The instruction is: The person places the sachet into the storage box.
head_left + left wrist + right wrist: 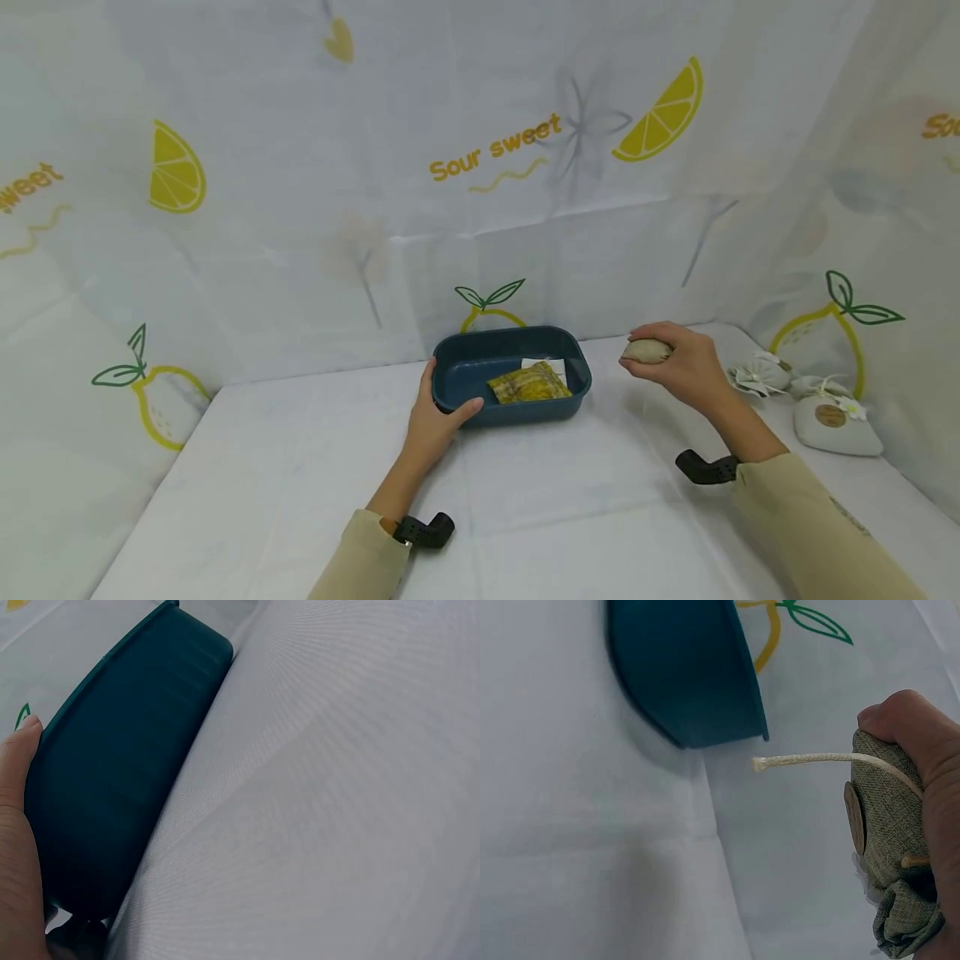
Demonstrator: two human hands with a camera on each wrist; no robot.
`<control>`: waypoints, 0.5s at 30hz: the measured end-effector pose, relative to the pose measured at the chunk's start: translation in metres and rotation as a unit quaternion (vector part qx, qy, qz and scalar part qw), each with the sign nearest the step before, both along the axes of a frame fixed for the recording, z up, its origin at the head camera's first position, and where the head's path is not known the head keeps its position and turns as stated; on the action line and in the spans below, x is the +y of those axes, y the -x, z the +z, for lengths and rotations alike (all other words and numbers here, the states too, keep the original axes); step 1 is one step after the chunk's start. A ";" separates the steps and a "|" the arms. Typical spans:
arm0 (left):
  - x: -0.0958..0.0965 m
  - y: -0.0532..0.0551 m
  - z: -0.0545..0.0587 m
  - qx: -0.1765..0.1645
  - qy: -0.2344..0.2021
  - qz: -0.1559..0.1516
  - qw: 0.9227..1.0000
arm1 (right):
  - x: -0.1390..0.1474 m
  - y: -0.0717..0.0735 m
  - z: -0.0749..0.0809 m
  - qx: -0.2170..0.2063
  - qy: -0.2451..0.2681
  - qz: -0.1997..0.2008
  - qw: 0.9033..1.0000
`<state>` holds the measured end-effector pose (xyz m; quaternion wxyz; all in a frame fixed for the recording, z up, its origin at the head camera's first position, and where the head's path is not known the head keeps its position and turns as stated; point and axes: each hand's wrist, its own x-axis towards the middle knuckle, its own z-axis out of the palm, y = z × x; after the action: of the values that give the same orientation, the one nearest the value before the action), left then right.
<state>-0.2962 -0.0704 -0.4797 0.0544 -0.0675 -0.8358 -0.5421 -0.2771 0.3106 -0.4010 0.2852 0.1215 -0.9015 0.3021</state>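
My left hand (432,427) grips the left end of a dark blue-green plastic basin (517,413), its thumb over the near rim. Inside the basin lie a yellow patterned sachet (531,383) and something white partly under it. Raised to the right of the basin, my right hand (688,367) pinches a small grey-green cloth pouch (648,351). In the right wrist view the pouch (885,802) shows a pale cord, a round tag on its side and a gathered end. The left wrist view shows the basin's outer wall (127,750) beside the left thumb.
At the right side of the white-covered table (315,483) sit several light cloth sachets, among them one with a brown round label (838,425) and one with a white bow (759,373). A printed lemon curtain (315,225) hangs behind the table.
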 end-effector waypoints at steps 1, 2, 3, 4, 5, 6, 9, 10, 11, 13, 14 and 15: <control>0.000 0.000 0.000 -0.001 0.000 -0.001 1.000 | -0.004 0.002 0.003 0.004 -0.006 0.008 1.000; 0.000 0.000 0.001 0.000 0.000 -0.003 1.000 | -0.007 0.003 0.007 0.005 -0.010 0.017 1.000; 0.000 0.000 0.001 0.000 -0.001 -0.004 1.000 | -0.010 0.005 0.010 0.006 -0.012 0.026 1.000; 0.001 0.001 0.000 0.000 0.000 -0.004 1.000 | -0.013 0.007 0.013 0.006 -0.016 0.034 0.999; 0.001 0.001 0.000 0.001 -0.001 -0.005 1.000 | -0.017 0.010 0.016 0.006 -0.019 0.042 0.999; 0.001 0.001 0.000 0.000 0.000 -0.005 1.000 | -0.020 0.012 0.019 0.005 -0.024 0.050 0.998; 0.001 0.000 0.000 -0.003 0.001 -0.004 1.000 | -0.031 0.018 0.025 0.003 -0.035 0.073 0.997; 0.001 -0.001 0.000 -0.002 0.000 -0.004 1.000 | -0.034 0.020 0.027 0.002 -0.039 0.079 0.996; 0.000 -0.001 0.001 -0.001 -0.001 -0.004 1.000 | -0.037 0.023 0.028 0.000 -0.041 0.084 0.996; 0.000 -0.002 0.002 0.000 -0.004 -0.003 1.000 | -0.043 0.027 0.030 -0.009 -0.040 0.094 0.995; 0.000 -0.002 0.003 0.000 -0.005 -0.003 1.000 | -0.047 0.029 0.031 -0.016 -0.037 0.097 0.994; 0.000 -0.002 0.003 0.001 -0.005 -0.004 1.000 | -0.050 0.032 0.031 -0.023 -0.037 0.098 0.994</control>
<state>-0.2942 -0.0702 -0.4772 0.0534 -0.0710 -0.8331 -0.5460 -0.3087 0.2603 -0.3701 0.2287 0.2129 -0.9019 0.2983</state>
